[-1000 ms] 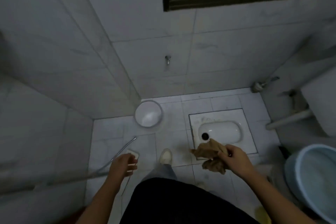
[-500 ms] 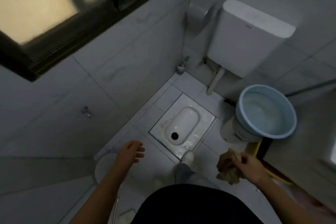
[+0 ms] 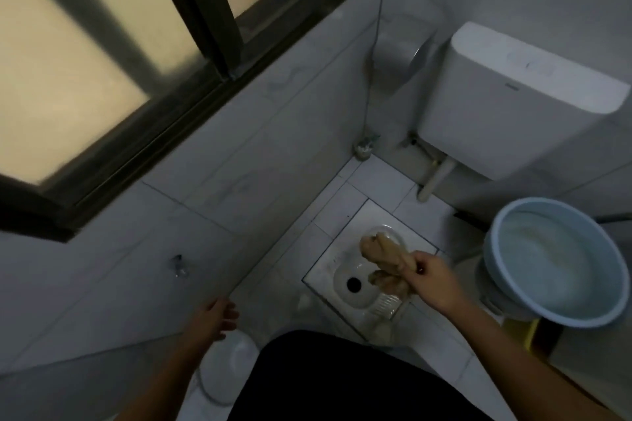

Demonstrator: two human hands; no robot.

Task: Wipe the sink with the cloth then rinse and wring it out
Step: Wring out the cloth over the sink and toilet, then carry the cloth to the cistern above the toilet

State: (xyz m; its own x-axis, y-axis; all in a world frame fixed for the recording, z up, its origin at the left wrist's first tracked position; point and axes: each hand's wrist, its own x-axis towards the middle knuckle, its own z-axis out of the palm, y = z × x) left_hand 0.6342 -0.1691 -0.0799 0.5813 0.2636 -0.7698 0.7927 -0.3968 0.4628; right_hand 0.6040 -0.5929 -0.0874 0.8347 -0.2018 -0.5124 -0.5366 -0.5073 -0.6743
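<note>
My right hand [image 3: 432,278] grips a crumpled tan cloth [image 3: 383,251], held out in the air over the white squat toilet pan [image 3: 355,275] set in the floor. The cloth bunches out to the left of my fist, with another fold hanging below it. My left hand [image 3: 213,318] hangs at the lower left near the tiled wall, fingers loosely apart, holding nothing. No sink is in view.
A light blue basin [image 3: 550,260] stands at the right on a stand. A white cistern [image 3: 523,102] hangs on the wall above it. A white bucket [image 3: 227,372] sits on the floor below my left hand. A wall tap [image 3: 178,265] and dark-framed window [image 3: 136,44] are at left.
The view has swung to the right and upward. My right hand has lifted the cloth forward over the toilet pan. My left hand stayed low and empty.
</note>
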